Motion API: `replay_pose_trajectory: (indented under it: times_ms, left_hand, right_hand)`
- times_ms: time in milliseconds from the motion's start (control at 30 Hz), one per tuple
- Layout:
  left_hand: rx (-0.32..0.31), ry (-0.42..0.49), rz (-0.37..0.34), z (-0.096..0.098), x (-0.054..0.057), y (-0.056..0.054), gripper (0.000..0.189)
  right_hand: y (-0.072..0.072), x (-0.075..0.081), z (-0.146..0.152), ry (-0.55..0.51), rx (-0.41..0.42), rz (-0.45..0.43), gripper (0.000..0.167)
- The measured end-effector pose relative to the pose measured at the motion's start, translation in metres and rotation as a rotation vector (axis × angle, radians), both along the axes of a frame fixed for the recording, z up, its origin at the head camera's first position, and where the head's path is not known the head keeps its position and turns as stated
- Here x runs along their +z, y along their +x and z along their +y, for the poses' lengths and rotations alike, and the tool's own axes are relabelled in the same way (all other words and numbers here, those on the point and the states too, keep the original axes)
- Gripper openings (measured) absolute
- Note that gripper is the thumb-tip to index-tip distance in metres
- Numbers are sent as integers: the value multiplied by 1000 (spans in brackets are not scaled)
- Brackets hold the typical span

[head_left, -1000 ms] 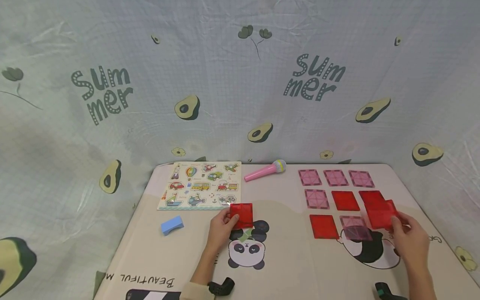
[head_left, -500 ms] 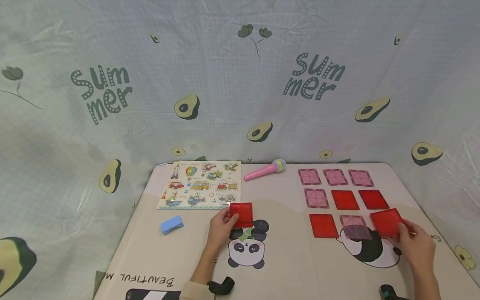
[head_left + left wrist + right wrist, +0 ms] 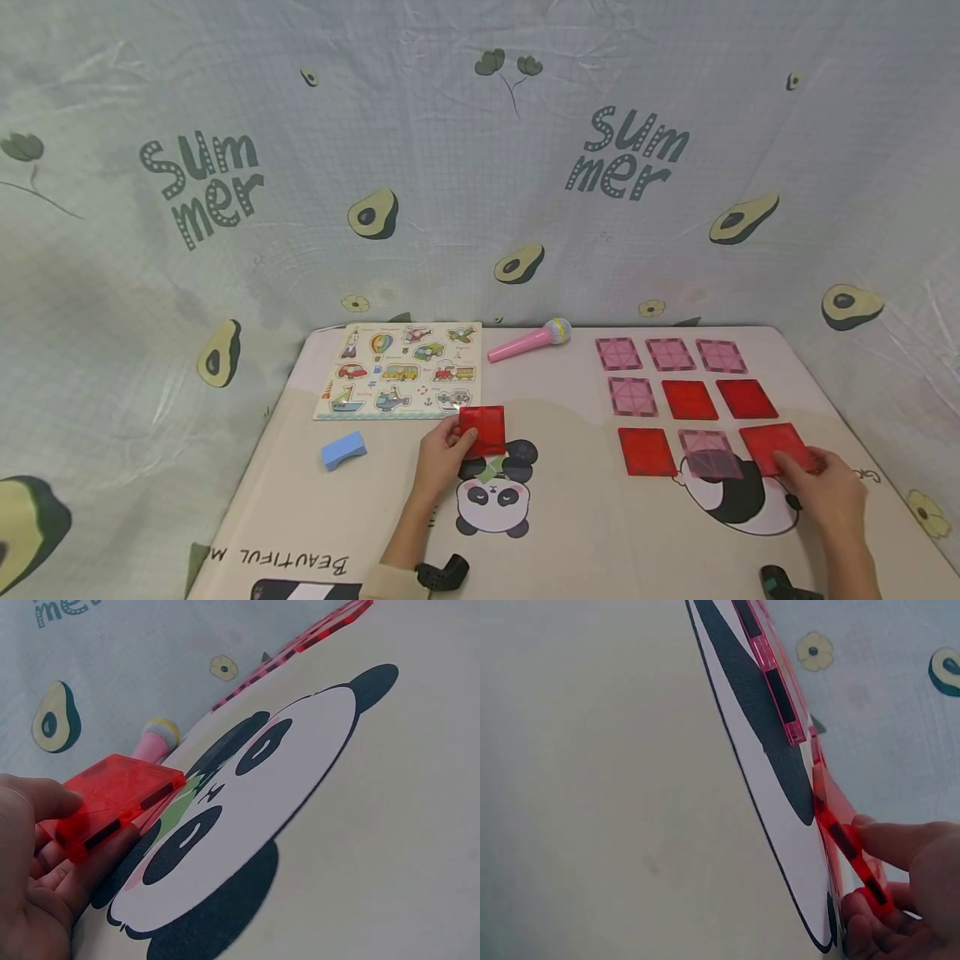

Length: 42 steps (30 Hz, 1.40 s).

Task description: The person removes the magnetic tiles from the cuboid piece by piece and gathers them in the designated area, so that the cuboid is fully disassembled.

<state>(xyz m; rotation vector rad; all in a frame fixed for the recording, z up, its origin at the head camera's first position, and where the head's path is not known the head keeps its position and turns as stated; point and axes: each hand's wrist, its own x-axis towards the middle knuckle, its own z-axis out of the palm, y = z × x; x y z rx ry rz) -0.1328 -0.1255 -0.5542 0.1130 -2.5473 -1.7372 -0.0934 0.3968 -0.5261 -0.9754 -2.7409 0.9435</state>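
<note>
My left hand [image 3: 441,460] pinches a translucent red magnetic tile [image 3: 486,428] over the printed panda, thumb on top and fingers underneath. The left wrist view shows this tile [image 3: 124,795] raised above the tabletop. At the right, my right hand [image 3: 834,493] holds another red magnetic tile [image 3: 771,443] by its near right corner. It lies at the front right corner of a group of tiles, beside a pink tile [image 3: 711,454]. In the right wrist view this red tile [image 3: 847,844] is tilted, its far end low at the table and its near end between thumb and fingers.
Behind lie red tiles [image 3: 690,400] and pink tiles [image 3: 671,355] in rows, with one red tile [image 3: 647,452] at front left. A pink toy microphone [image 3: 528,342], a vehicle picture board [image 3: 405,371] and a blue arched block [image 3: 345,450] are further left. A patterned curtain [image 3: 450,150] stands behind.
My right hand has brought its red tile down and toward me, away from over the back red tile, to the front right corner of the group. My left hand stays put.
</note>
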Motion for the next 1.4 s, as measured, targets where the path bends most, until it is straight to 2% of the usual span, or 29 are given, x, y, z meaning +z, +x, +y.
replay_pose_trajectory:
  times_ms: [233, 733, 967, 1067, 1200, 1400]
  left_hand:
    - [1, 0, -15, 0, 3, 1, 33]
    - [-1, 20, -20, 1, 4, 2, 34]
    - [7, -4, -6, 3, 4, 4, 32]
    - [4, 15, -19, 4, 6, 5, 32]
    - [-4, 97, -49, 8, 9, 7, 35]
    - [-5, 172, -86, 18, 17, 14, 37]
  right_hand:
    - [0, -1, 1, 8, 16, -59, 77]
    - [0, 1, -1, 40, 36, -67, 66]
    - [0, 2, -4, 58, 31, -68, 66]
    - [-1, 2, -4, 60, 35, -68, 67]
    - [-1, 2, -5, 59, 33, -74, 66]
    - [-3, 2, -5, 57, 36, -77, 66]
